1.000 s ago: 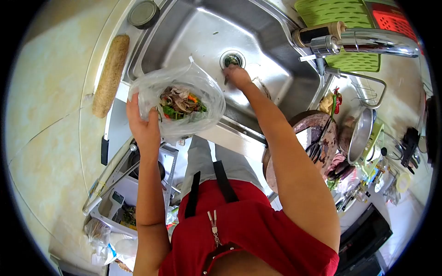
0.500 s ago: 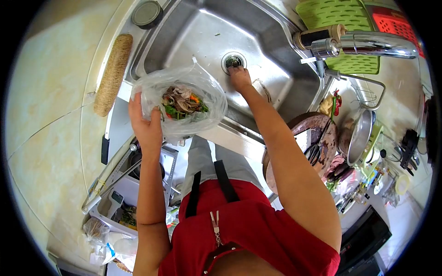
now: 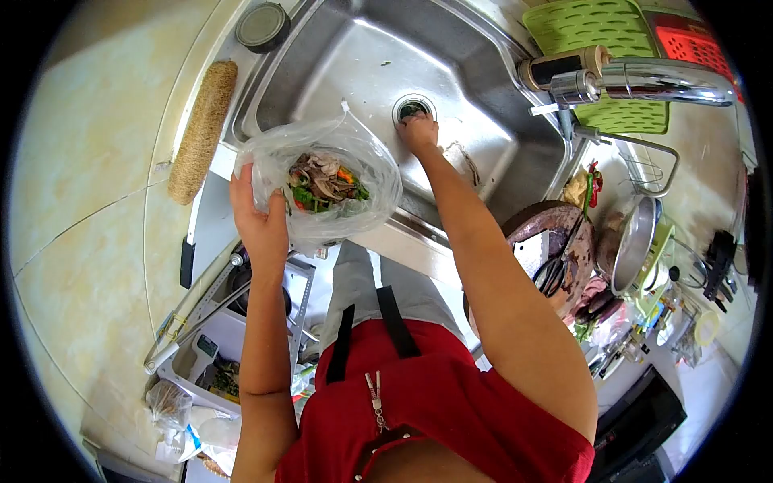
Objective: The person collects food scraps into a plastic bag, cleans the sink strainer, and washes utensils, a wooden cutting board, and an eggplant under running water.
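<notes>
My left hand (image 3: 262, 213) grips the near left rim of a clear plastic bag (image 3: 374, 201), holding its mouth spread. Inside the bag lie vegetable scraps (image 3: 324, 183), brown, green and orange. The bag hangs over the near left edge of the steel sink (image 3: 338, 72). My right hand (image 3: 419, 131) reaches down to the drain (image 3: 413, 103) in the sink floor, fingertips at its near rim. Dark green bits show in the drain. The right fingertips are partly hidden, and whether anything is between them does not show.
A dried loofah (image 3: 203, 133) and a round lidded tin (image 3: 262, 26) stand left of the sink. The faucet (image 3: 644, 80) and a green drain mat (image 3: 596, 32) are at the right. Nearer me on that side are a round chopping board (image 3: 584, 266), scissors (image 3: 551, 275) and a metal bowl (image 3: 632, 241).
The whole view has shifted slightly. My right hand stays at the drain, and my left hand keeps hold of the bag's rim.
</notes>
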### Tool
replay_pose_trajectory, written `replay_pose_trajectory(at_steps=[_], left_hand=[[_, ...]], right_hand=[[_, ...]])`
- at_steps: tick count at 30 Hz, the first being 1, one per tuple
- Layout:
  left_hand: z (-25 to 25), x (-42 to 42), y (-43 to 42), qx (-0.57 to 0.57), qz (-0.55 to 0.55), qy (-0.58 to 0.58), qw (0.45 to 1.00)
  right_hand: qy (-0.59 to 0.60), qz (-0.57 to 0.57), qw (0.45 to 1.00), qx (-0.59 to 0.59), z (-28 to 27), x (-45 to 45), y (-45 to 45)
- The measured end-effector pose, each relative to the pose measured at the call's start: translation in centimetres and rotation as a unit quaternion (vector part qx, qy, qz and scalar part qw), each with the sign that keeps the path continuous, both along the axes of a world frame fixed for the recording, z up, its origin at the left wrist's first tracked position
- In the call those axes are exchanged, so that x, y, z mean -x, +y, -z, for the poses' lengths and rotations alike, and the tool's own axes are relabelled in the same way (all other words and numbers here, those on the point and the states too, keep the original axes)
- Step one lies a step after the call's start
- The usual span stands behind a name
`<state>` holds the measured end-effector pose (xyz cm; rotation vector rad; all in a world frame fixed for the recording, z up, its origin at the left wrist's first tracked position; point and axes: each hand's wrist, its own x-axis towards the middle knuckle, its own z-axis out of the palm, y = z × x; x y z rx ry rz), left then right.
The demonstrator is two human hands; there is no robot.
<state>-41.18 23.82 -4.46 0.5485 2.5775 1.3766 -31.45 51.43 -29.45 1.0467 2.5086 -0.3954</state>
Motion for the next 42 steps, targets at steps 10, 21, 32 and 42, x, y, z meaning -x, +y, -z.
replay_pose_trajectory(at_steps=[10, 21, 32, 42], left_hand=[[0.3, -0.1, -0.3, -0.006, 0.001, -0.006, 1.0], [0.0, -0.3, -0.2, 0.004, -0.012, -0.005, 1.0], [0.2, -0.2, -0.3, 0.03, 0.005, 0.019, 0.999], [0.1, -0.2, -0.3, -0.003, 0.001, -0.003, 1.0]], right_hand=[[0.043, -0.016, 0.998, -0.034, 0.2, -1.6, -0.5], [0.074, 0.058, 0.995, 0.017, 0.9, -0.2, -0.5], [0.14, 0.106, 0.983, 0.056, 4.9, 0.5, -0.2], [-0.057, -0.229, 0.97, -0.062, -0.8, -2.1, 1.2]])
